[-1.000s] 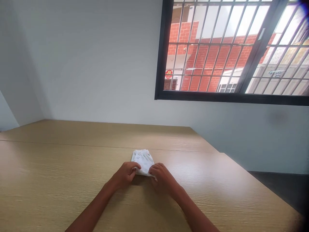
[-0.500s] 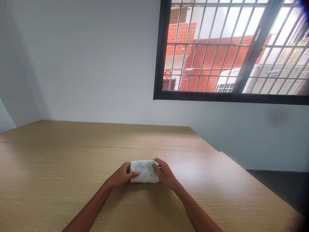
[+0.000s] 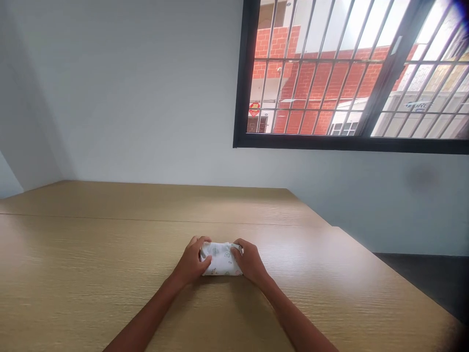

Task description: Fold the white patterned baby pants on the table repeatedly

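Note:
A folded white cloth (image 3: 221, 261), printed with small green and dark figures, forms a compact rectangular bundle low in the middle of the view. Its left end is gripped by my left hand (image 3: 193, 260), thumb on the near face and fingers bent over the top edge. At the opposite end, my right hand (image 3: 250, 261) pinches the upper right corner with its thumb in front and fingers behind. The bundle's back and both ends are partly hidden by my fingers. Whether it rests on the table or is slightly raised, I cannot tell.
Under my hands spreads a broad wooden table (image 3: 110, 259) with a seam across it. Its right edge slants down past a dark floor (image 3: 410, 274). Behind stand a pale wall (image 3: 146, 98) and a barred window with a black frame (image 3: 240, 98).
My left hand's fingers have risen over the bundle's top left edge, where its thumb had lain flatter on the front. The cloth looks a little narrower and rounder. My right hand keeps its grip.

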### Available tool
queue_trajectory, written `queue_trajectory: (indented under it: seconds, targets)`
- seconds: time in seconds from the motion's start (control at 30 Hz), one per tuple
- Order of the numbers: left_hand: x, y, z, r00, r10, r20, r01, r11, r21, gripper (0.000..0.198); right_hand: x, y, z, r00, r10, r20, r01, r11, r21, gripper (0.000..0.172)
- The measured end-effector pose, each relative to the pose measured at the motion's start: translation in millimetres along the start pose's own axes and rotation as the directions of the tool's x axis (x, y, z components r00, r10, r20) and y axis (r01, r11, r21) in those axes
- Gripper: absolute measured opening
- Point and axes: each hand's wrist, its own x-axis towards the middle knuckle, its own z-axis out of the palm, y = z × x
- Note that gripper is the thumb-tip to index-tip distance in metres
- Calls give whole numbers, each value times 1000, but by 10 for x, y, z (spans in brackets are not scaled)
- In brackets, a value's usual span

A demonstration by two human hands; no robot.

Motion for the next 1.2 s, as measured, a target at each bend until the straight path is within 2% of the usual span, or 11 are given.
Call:
queue_trajectory:
  seconds: [0.1,0.2,0.37,0.47,0.57,0.63,0.7,0.8,0.87,1.03,1.2]
  targets:
    - [-20,99,39,992,128,-14,-123,970,211,36,3,-26,13,1000,-16,1,16,999,-30,14]
    - [-16,172,128,973,214,90,-232,900,368,43,6,-78,9,1000,-13,17,14,999,-39,16]
    - [-5,175,224,945,89,314,-208,905,371,65,-9,-145,-34,997,8,74,1,993,-118,12]
    - [-17,136,225,932,66,358,-194,922,334,67,-48,-189,-31,1000,-27,11,30,942,-335,14]
    - [-48,126,251,936,92,340,-209,922,326,61,-120,-262,34,964,-261,-56,206,860,-466,25]
    - [-85,155,275,936,124,330,-234,919,318,55,-180,-313,107,909,-416,8,382,829,-409,33]
    - [-129,208,283,928,148,342,-252,925,284,50,-233,-348,182,881,-451,143,472,812,-345,46]
    - [-177,288,261,928,146,343,-223,954,198,47,-259,-356,249,879,-336,338,447,828,-338,56]
    - [-184,307,248,936,131,328,-194,967,165,47,-237,-338,246,883,-266,386,410,839,-358,61]
    - [-148,237,284,967,-15,256,-59,959,276,69,-156,-254,109,907,-132,399,328,816,-475,65]
    - [-107,132,258,966,-169,196,82,918,388,98,-104,-100,-26,933,35,358,200,776,-598,67]
